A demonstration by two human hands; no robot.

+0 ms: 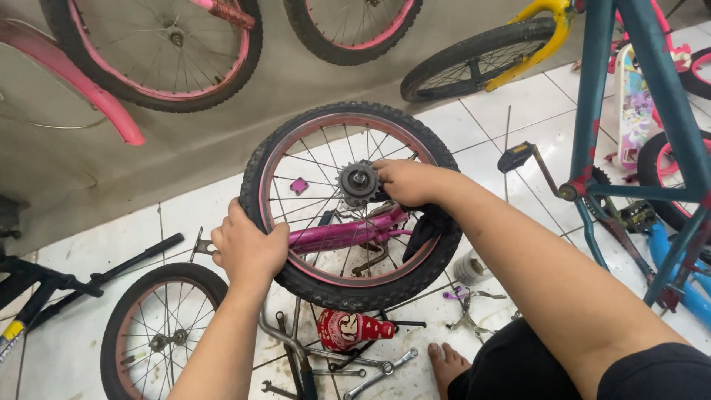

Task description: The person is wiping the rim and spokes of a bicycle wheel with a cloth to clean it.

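A second small wheel [159, 337] lies on the tiled floor [518, 96] at far left. Next, the left hand [248, 250] clamps its grip on the tyre of the upright pink-rimmed wheel [348, 204] — held above scattered spanners [378, 367]. The right hand [406, 182] closes on a dark rag [429, 224] at the sprocket [358, 184] — teal frame [644, 111] at right.

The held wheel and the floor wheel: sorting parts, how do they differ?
The held wheel is gripped upright by the left hand and right hand; the floor wheel lies flat, untouched. The held wheel shows a sprocket; the floor wheel's hub looks bare. Both have black tyres, pinkish rims.
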